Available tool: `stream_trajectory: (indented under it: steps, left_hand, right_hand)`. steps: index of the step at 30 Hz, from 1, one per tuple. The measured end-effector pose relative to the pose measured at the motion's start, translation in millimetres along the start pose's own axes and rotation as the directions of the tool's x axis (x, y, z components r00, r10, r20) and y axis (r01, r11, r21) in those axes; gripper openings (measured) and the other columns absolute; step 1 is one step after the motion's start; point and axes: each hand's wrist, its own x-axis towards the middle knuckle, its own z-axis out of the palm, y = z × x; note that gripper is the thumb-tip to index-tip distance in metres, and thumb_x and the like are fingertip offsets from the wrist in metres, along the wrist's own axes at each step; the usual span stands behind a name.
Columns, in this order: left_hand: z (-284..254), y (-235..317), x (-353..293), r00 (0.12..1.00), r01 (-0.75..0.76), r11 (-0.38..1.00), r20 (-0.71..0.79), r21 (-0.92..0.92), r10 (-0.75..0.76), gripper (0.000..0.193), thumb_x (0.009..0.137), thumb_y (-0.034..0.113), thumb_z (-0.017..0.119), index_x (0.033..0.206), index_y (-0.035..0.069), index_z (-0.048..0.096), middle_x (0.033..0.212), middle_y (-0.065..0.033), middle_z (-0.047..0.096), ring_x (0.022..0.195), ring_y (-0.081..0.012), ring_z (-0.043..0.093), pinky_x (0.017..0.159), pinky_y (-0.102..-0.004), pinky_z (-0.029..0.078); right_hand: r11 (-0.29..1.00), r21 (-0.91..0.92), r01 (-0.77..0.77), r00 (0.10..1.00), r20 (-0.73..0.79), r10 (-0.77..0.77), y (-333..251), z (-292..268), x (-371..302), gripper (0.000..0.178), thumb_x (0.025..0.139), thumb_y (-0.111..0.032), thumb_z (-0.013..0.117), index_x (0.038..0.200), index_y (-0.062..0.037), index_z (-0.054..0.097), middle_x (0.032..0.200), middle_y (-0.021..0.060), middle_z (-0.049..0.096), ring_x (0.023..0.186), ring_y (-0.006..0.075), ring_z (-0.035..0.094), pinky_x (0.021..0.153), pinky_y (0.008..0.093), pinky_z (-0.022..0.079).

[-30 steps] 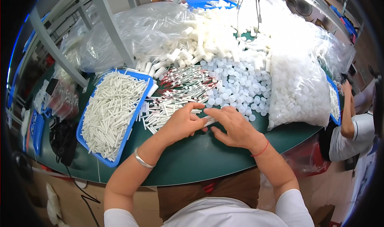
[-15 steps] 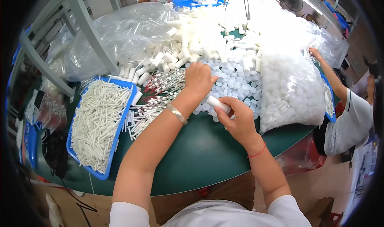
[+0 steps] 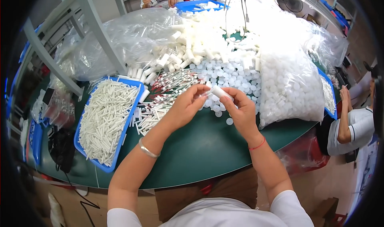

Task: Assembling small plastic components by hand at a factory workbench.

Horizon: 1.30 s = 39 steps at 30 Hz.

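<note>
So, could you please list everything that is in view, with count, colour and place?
Table: one, green, under the piles
Trays: at least three, blue, left, far side, right
Sticks: many, white, in left tray and loose beside it
Cylinders: many, white, back middle
Red-and-white pieces: many, left of loose caps
Loose caps: many, translucent, middle
Bag of caps: one, clear, right
Plastic bagging: count unclear, clear, back left
Frame: one, grey, back left
Fan: one, dark, back right
Other people: at least two, white tops, far side and right
Held cylinder: one, white, in right hand
Left hand: one, near held cylinder, contact unclear
Right hand: one, around held cylinder
</note>
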Motion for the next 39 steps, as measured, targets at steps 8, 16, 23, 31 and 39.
stream_trajectory:
  steps: [8, 16, 23, 31, 39]
  left_hand:
    - [8, 4, -45, 0.974, 0.071, 0.991, -0.208, -0.11, -0.093, 0.031, 0.09, 0.023, 0.068, 0.11, -0.001, 0.063, 0.093, -0.0018, 0.065, 0.079, -0.006, 0.056, 0.069, -0.0212, 0.045]
    - [11, 6, -63, 0.975, 0.146, 0.887, -0.214, 0.438, -0.055, 0.03, 0.085, 0.03, 0.07, 0.091, 0.001, 0.069, 0.08, -0.0058, 0.064, 0.071, -0.0113, 0.057, 0.065, -0.0267, 0.046]
    - [13, 6, -62, 0.936, 0.341, 0.927, -0.144, 0.155, -0.32, 0.034, 0.085, 0.035, 0.067, 0.082, 0.0, 0.067, 0.073, -0.0046, 0.061, 0.065, -0.014, 0.056, 0.062, -0.0289, 0.044]
    - [21, 2, -66, 0.979, 0.173, 0.982, -0.093, -0.071, -0.179, 0.041, 0.099, 0.041, 0.044, 0.09, 0.005, 0.06, 0.075, 0.0004, 0.053, 0.066, -0.0086, 0.048, 0.062, -0.0198, 0.041]
    - [35, 23, -71, 0.967, 0.235, 0.962, -0.071, -0.138, -0.247, 0.046, 0.101, 0.042, 0.034, 0.081, 0.007, 0.055, 0.072, 0.0001, 0.05, 0.061, -0.0085, 0.043, 0.053, -0.023, 0.035]
  right_hand:
    - [0.97, -0.152, 0.187, 0.955, 0.259, -0.144, -10, 5, -11, 0.023, 0.084, -0.009, 0.072, 0.105, -0.004, 0.069, 0.084, 0.0029, 0.067, 0.07, 0.008, 0.055, 0.062, 0.0227, 0.046]
    - [0.848, -0.235, 0.476, 0.808, 0.498, -0.315, -3, 14, -20, 0.027, 0.077, -0.006, 0.073, 0.103, -0.0056, 0.067, 0.087, 0.0107, 0.065, 0.076, 0.0255, 0.063, 0.068, 0.0328, 0.051]
    - [0.974, -0.149, 0.172, 0.883, 0.461, -0.085, -13, 23, -30, 0.056, 0.073, -0.003, 0.078, 0.124, -0.0058, 0.055, 0.093, 0.0054, 0.065, 0.08, 0.0189, 0.064, 0.073, 0.029, 0.05]
    - [0.988, -0.003, 0.153, 0.871, 0.474, -0.133, 0, 17, -20, 0.033, 0.079, -0.013, 0.076, 0.108, -0.0034, 0.065, 0.118, 0.0084, 0.061, 0.108, 0.0186, 0.057, 0.096, 0.0326, 0.043]
    - [0.709, 0.367, -0.603, 0.649, 0.742, 0.168, -14, 27, -22, 0.052, 0.09, -0.029, 0.067, 0.131, -0.002, 0.047, 0.125, 0.0096, 0.054, 0.109, 0.0197, 0.057, 0.092, 0.0356, 0.049]
